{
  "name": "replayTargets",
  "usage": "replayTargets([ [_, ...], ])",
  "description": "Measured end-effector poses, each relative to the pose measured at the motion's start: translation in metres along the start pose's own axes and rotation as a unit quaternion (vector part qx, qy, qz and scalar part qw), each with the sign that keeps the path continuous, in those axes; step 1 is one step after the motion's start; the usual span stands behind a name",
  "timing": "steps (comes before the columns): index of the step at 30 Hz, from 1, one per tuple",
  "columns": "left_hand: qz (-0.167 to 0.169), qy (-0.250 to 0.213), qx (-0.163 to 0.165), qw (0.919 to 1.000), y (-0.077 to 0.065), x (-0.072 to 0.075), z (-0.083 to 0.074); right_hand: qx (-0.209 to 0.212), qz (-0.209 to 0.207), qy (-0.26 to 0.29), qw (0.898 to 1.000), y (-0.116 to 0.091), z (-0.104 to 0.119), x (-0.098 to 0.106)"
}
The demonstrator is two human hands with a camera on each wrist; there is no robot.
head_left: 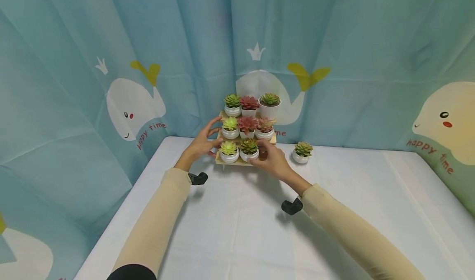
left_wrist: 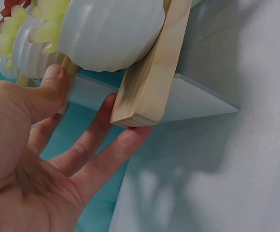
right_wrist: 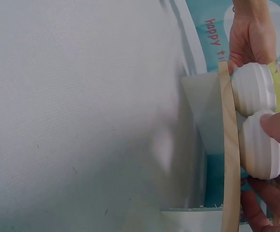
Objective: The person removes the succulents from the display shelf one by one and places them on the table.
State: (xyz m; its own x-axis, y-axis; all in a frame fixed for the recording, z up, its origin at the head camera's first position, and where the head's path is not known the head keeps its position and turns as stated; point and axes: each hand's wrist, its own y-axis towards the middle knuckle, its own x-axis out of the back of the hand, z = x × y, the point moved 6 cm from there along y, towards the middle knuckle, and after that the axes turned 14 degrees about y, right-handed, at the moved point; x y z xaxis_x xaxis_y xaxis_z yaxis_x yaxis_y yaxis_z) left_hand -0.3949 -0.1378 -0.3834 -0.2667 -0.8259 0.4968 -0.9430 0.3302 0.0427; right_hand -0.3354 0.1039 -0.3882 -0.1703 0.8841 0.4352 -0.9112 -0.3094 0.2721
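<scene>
A three-tier wooden plant stand (head_left: 237,163) with pale side panels (left_wrist: 198,99) holds small artificial succulents in white pots. My left hand (head_left: 202,143) is at its left end, fingers spread; in the left wrist view the thumb (left_wrist: 55,84) touches one shelf's end and fingertips (left_wrist: 135,135) touch the lowest shelf's end. My right hand (head_left: 272,159) grips a dark-green potted succulent (head_left: 249,147) on the lowest shelf, thumb on the pot's front, other fingers round its side. Beside that pot sits a yellow-green potted succulent (head_left: 229,151).
Above stand a yellow-green succulent (head_left: 230,124), red succulents (head_left: 247,124) and a pinkish one (head_left: 264,125), with a green one in a larger pot (head_left: 269,106) on top. Another green potted succulent (head_left: 302,152) is on the white table (head_left: 352,214), right of the stand. A blue curtain (head_left: 200,36) hangs behind.
</scene>
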Motion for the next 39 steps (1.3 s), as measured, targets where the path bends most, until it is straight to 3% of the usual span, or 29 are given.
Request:
replayTargets([
  [12, -0.014, 0.007, 0.0, 0.9999, 0.001, 0.003, 0.002, 0.013, 0.004, 0.005, 1.0, -0.003, 0.004, 0.002],
  [22, -0.012, 0.014, -0.003, 0.9998, 0.0, 0.001, 0.001, 0.009, 0.009, 0.005, 1.0, -0.01, 0.016, 0.012],
  [30, -0.011, 0.019, 0.002, 0.9998, 0.0, 0.002, 0.001, 0.038, 0.004, 0.014, 0.999, -0.011, 0.028, 0.021],
  [39, -0.016, 0.02, 0.004, 0.9997, 0.0, 0.002, 0.002, 0.037, 0.007, 0.029, 0.999, -0.013, 0.035, 0.03],
])
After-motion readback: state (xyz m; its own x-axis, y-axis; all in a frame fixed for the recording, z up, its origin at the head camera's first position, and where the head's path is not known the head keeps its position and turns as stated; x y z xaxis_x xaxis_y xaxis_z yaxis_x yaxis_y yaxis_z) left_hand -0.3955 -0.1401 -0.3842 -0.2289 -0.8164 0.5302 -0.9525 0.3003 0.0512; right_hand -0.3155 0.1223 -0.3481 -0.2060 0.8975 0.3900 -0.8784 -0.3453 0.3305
